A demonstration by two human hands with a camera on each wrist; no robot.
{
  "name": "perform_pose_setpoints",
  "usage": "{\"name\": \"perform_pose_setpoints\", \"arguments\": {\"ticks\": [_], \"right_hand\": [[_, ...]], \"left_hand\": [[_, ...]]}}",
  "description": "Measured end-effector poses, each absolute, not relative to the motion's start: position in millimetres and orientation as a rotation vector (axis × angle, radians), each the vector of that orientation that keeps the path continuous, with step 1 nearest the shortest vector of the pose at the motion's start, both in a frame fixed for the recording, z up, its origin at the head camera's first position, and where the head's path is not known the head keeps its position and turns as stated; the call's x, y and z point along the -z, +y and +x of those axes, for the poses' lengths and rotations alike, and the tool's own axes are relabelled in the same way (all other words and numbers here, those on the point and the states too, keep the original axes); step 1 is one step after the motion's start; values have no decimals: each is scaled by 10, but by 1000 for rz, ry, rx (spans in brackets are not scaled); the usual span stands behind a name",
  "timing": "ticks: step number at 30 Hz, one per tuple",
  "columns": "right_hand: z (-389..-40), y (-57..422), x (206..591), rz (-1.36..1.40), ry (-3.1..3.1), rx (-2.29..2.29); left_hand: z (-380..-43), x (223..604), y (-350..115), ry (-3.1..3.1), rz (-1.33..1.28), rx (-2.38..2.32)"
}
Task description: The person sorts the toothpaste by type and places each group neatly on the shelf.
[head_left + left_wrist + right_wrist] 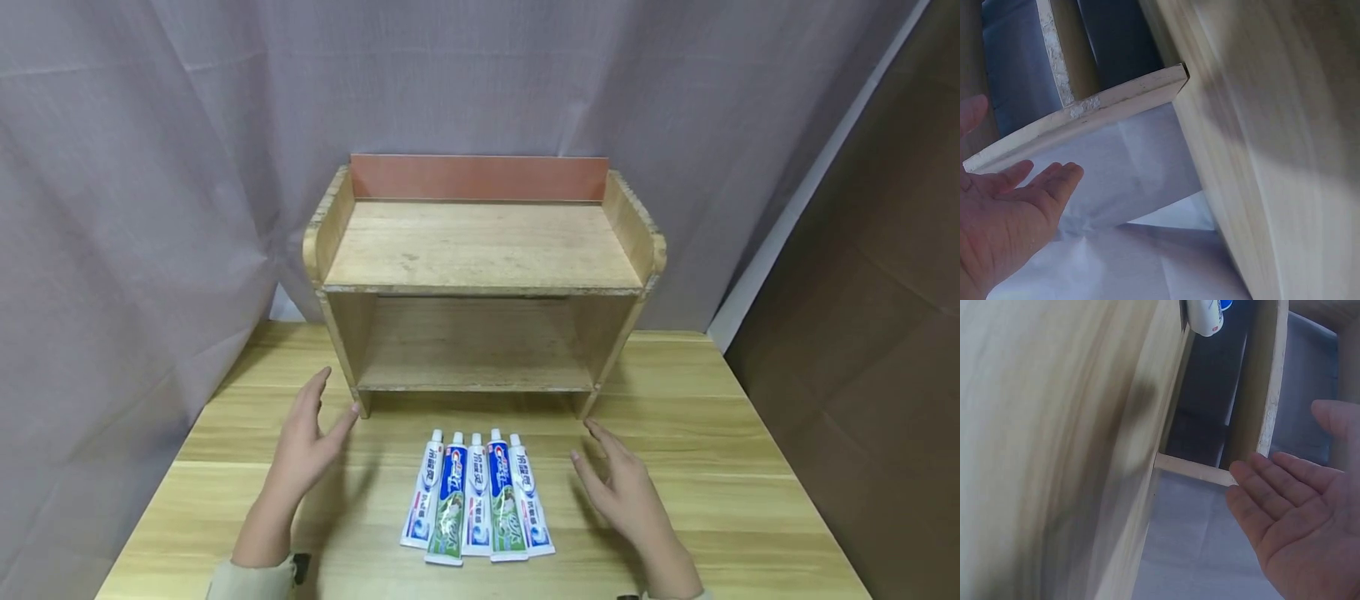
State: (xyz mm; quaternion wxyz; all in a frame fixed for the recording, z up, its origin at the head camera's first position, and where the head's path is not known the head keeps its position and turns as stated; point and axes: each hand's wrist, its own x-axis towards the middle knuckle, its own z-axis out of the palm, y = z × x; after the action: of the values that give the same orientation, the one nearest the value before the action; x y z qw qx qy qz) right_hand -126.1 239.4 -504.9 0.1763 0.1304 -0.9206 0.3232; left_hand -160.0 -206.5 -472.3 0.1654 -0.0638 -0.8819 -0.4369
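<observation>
Left hand and right hand empty, fingers spread, near shelf and toothpaste tubes. Probably pre-grasp; next move calls for closing on something.

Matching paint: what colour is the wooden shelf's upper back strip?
The strip is reddish brown, clearest in head view.

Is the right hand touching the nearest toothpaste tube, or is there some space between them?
Apart. The head view shows bare tabletop between the right hand and the nearest toothpaste tube.
</observation>
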Motion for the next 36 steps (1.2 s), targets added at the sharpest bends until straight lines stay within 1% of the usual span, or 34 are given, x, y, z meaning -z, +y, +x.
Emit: {"name": "perform_pose_setpoints", "arguments": {"ticks": [17, 25, 36], "right_hand": [[-1256, 2273, 5098, 430, -2568, -965], [-1242, 2167, 5151, 376, -2593, -1102], [-1217, 2080, 5154, 326, -2684, -1099]], "left_hand": [[-1864, 4470, -2034, -2436, -218, 1322], [-1951, 4354, -1998, -2410, -253, 1351], [-2001, 4290, -1971, -2392, -278, 1384]]}}
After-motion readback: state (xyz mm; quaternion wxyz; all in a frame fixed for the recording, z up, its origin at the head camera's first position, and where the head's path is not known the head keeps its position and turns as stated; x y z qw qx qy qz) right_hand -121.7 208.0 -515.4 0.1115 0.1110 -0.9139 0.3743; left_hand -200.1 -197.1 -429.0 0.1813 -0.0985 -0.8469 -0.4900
